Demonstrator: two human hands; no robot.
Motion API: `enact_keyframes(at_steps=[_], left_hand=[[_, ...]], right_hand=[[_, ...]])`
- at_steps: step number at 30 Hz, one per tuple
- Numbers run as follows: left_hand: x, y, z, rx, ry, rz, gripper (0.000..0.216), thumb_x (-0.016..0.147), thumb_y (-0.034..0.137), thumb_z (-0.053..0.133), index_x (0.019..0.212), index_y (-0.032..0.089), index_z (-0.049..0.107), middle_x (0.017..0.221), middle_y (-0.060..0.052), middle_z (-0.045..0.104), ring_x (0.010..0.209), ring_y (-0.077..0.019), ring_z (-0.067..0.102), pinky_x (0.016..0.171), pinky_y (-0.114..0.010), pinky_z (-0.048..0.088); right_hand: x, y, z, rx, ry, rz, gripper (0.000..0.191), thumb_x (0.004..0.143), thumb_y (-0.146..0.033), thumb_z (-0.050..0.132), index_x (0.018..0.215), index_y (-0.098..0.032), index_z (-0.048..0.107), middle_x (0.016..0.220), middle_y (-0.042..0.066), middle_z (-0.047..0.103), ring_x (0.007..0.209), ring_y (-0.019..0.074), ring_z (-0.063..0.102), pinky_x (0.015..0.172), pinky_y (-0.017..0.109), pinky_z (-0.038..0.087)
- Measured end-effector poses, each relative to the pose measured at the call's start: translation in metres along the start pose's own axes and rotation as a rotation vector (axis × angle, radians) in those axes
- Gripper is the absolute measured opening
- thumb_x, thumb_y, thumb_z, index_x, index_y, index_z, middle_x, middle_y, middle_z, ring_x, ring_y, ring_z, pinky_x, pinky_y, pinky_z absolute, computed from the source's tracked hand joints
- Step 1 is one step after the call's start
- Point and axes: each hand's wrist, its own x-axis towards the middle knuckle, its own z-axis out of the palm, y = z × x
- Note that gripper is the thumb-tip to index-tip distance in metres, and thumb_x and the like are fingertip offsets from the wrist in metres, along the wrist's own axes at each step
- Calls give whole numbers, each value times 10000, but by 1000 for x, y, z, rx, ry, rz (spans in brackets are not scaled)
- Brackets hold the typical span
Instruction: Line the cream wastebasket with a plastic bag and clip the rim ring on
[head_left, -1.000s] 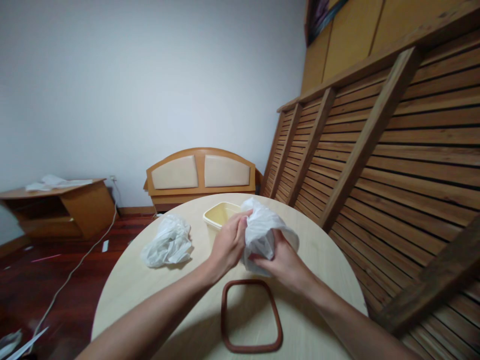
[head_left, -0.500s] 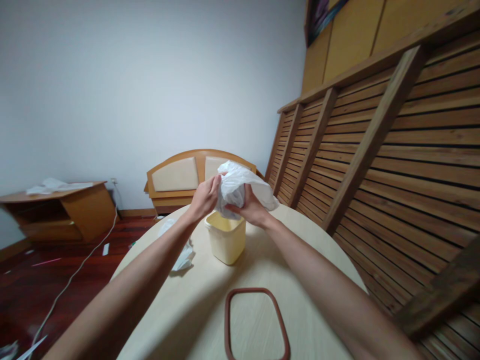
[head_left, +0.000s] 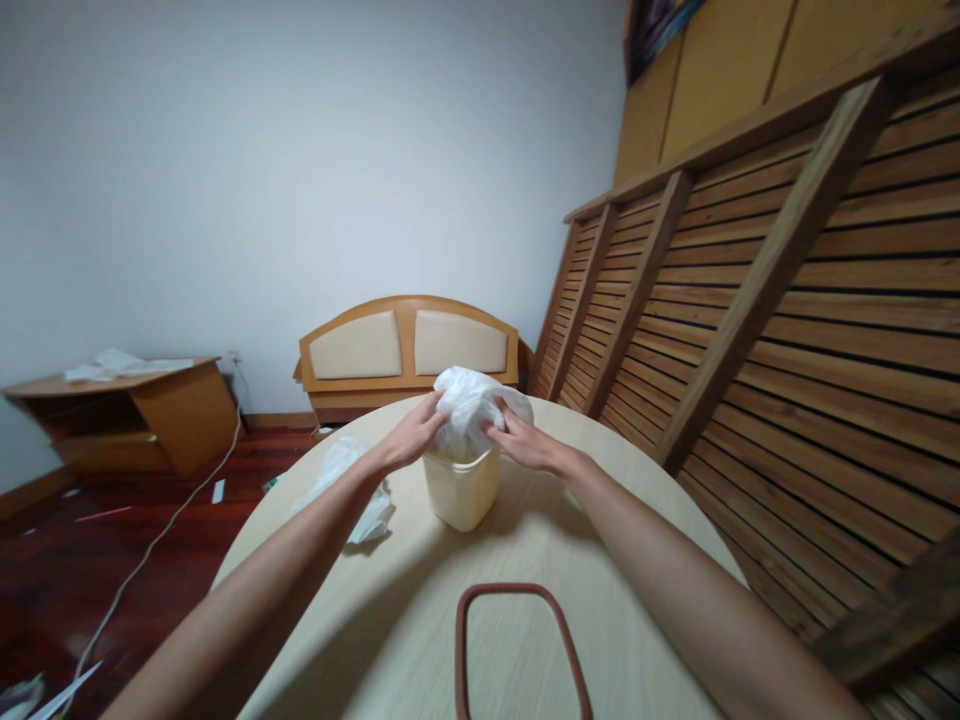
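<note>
A white plastic bag (head_left: pixel 469 405) is bunched over the mouth of a small pale yellow bin (head_left: pixel 461 495), its lower part inside the rim. My left hand (head_left: pixel 414 432) grips the bag's left side, fingers closed on the film. On the opposite side, my right hand (head_left: pixel 521 440) pinches the bag near the bin's right rim. The bin stands upright on a round, light wood table (head_left: pixel 420 620). Closer to me lies a brown rounded rectangular ring (head_left: pixel 461 640), flat on the tabletop.
Another crumpled plastic bag (head_left: pixel 371 518) lies left of the bin, partly behind my left forearm. Beyond the table stands a wooden headboard (head_left: pixel 356 350). Slatted wooden panels (head_left: pixel 787 330) lean along the right. A low desk (head_left: pixel 180 420) and a cable (head_left: pixel 161 530) are at left.
Both hands have come down with the white bag, from above the bin to its rim. The bag's bottom now sits in the bin's mouth, and the hands are farther apart.
</note>
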Motion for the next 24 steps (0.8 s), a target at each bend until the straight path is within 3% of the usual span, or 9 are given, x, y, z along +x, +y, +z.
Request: enact_keyframes(at_steps=[4,7,10,17,21,24], left_hand=[[-2,-3,0,100,-3,42,550,750,357,629,1244,119,587,1336,-151,599,1273,-340,518,1149,-482,335],[-2,-7,-1,35,-26,-19,586,747,437,664,1242,138,571,1340,-153,587,1308,-355,486,1145,-491,337],[-3,-11,0,-71,-81,-72,600,786,486,622,1268,146,512,1297,-138,603,1203,-312,564,1066,-456,426],[-6,-29,12,-170,13,2,677,735,432,678,1283,133,414,1244,-155,588,1145,-276,586,1004,-440,464],[-7,-35,14,-123,47,55,677,724,426,716,1274,151,431,1230,-140,584,1160,-273,569,1034,-444,439],[-8,-39,14,-130,9,48,763,723,452,742,1330,158,384,1326,-165,523,1228,-284,533,1078,-457,402]], right_hand=[[-2,-8,-3,-105,-50,-15,463,884,-397,598,1304,-206,561,1348,88,600,1306,307,502,1178,492,293],[0,-14,-4,-65,10,45,468,908,-371,520,1332,-175,509,1356,105,582,1279,292,521,1149,472,341],[3,-13,0,9,32,74,479,911,-350,477,1361,-186,463,1399,88,544,1339,266,467,1184,438,299],[2,-4,13,-9,18,61,604,850,-375,581,1385,-151,414,1394,138,534,1322,292,483,1177,465,307],[4,-8,12,-21,-9,17,520,836,-401,626,1306,-204,522,1357,100,585,1324,293,486,1173,466,311],[9,-10,8,19,-55,-58,415,805,-335,651,1205,-234,612,1294,51,642,1292,275,521,1167,454,323]])
